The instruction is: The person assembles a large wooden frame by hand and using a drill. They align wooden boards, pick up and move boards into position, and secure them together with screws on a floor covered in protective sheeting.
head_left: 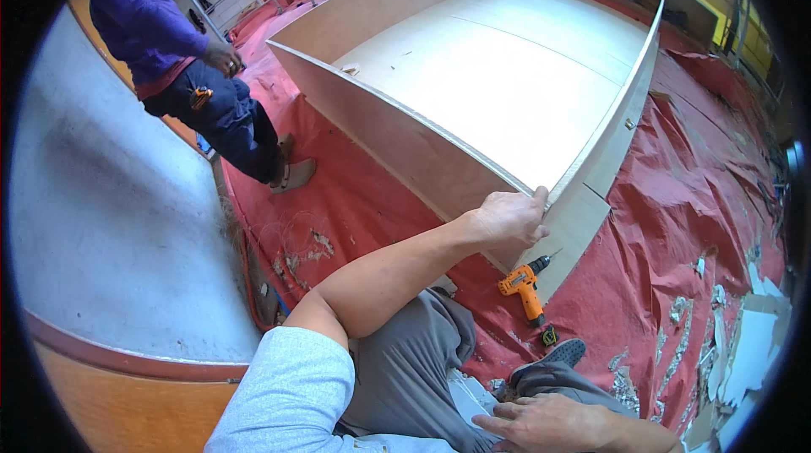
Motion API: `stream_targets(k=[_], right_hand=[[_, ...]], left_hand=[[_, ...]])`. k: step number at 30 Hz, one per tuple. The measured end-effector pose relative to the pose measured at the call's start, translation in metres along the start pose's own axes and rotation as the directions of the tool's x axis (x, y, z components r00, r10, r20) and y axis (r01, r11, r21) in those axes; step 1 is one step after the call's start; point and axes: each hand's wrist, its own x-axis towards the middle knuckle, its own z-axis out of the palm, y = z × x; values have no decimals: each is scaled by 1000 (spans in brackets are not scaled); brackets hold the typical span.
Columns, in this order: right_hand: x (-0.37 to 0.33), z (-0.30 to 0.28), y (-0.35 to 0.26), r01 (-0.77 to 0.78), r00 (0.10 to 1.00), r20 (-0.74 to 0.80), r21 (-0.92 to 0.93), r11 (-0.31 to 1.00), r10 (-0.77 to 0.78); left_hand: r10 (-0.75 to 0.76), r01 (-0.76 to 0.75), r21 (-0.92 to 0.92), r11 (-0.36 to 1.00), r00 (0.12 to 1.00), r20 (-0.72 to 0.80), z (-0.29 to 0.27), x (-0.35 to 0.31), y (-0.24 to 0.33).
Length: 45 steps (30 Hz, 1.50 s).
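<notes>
From where I sit, the head view gives me the fingers of the left hand (511, 218) closed on the near corner of a big wooden box (405, 145), right where two of its side walls meet. One digit rests at the top edge and the others curl against the outside of the corner, their tips partly hidden from me. So the box lies directly in that grip and stretches away ahead of it, across a red sheet (667, 191).

I have the right hand (549, 422) low in the view, well apart from the box and close to the grey trousers (410, 360). Its fingers are loosely spread; what lies under the palm I cannot make out.

The box is open-topped, wide and shallow, built of thin boards. Its bottom looks nearly white under the light, with a dark seam running across it. The near wall is browner, and the wall on the right seems to lean outward.

Near the gripped corner, I see an orange and black drill (522, 286) lying with its chuck over a pale board (579, 229) and its battery end towards a dark shoe (568, 353). A co-worker (156, 18) in a purple top stands at the upper left.
</notes>
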Motion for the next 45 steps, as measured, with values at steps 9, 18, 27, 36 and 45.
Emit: stream_targets(k=[9, 18, 27, 36, 45], right_hand=[[2, -8, -4, -16, 999, 36, 28, 999, 15], [1, -10, -5, -36, 999, 24, 38, 999, 35], [0, -1, -4, -29, 999, -16, 37, 999, 30], [3, 23, 20, 10, 992, 126, -7, 1000, -9], [9, 13, 36, -49, 993, 116, 179, 983, 28]], left_hand=[[-6, 7, -26, 1000, 1000, 15, -2, -3, 3], [0, 0, -12, 1000, 1000, 3, -2, -1, 0], [44, -44, -17, 999, 999, 10, 1, 4, 0], [-50, 48, 38, 998, 996, 71, -7, 8, 6], [45, -39, 41, 998, 990, -135, 18, 21, -21]])
